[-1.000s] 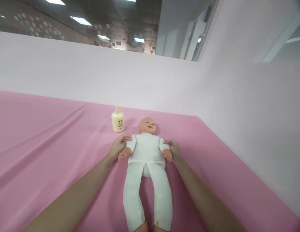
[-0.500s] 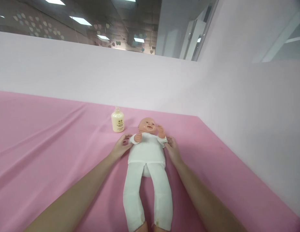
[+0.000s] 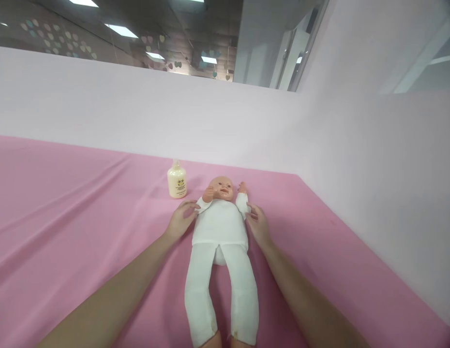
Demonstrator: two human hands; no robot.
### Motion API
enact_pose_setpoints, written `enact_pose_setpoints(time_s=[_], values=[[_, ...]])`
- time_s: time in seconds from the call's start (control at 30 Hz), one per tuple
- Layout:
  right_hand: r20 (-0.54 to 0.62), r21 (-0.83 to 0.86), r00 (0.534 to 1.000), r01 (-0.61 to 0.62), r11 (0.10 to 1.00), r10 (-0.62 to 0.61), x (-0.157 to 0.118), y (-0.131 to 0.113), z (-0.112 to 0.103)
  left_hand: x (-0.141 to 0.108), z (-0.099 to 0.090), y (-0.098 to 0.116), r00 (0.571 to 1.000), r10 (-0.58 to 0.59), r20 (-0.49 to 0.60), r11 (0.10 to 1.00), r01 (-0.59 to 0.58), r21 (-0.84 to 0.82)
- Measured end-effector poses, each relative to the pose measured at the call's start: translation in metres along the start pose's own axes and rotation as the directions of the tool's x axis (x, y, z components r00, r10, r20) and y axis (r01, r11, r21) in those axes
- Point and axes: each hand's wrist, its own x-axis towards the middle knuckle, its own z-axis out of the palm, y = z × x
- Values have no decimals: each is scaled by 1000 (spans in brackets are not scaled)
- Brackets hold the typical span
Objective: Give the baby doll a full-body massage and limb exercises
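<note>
A baby doll [image 3: 220,224] in a white top and white trousers lies on its back on a pink cloth [image 3: 83,232], its head at the far end. My left hand [image 3: 180,220] is closed around the sleeved arm on the doll's left-hand side as I see it. On the other side, my right hand [image 3: 259,225] grips the opposite sleeve near the elbow. Both doll arms are bent upward, one fist beside the chin and the other hand raised next to the head. Some of my fingertips are hidden behind the sleeves.
A pale yellow pump bottle [image 3: 177,182] stands on the cloth to the left of the doll's head. A white wall [image 3: 145,111] borders the far edge, and another wall [image 3: 384,183] rises on the right. Above the far wall is a window [image 3: 196,38].
Both doll arms have moved up toward the head, the right-hand one straightening more. My hands stay at the sleeves with only small finger shifts. The bottle has not moved.
</note>
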Motion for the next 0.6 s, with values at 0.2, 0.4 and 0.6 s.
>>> enact_pose_setpoints(time_s=[0.2,0.4,0.6], values=[[17,-37,996,-87,996,88,1,6,1,-1,1,-10,1000,-21,18,999,20,29],[11,-75,993,-113,991,114,2,13,1,0,3,-30,988,-152,31,984,148,102],[33,-40,990,-135,990,136,2,13,2,2,2,-28,980,-182,84,980,174,93]])
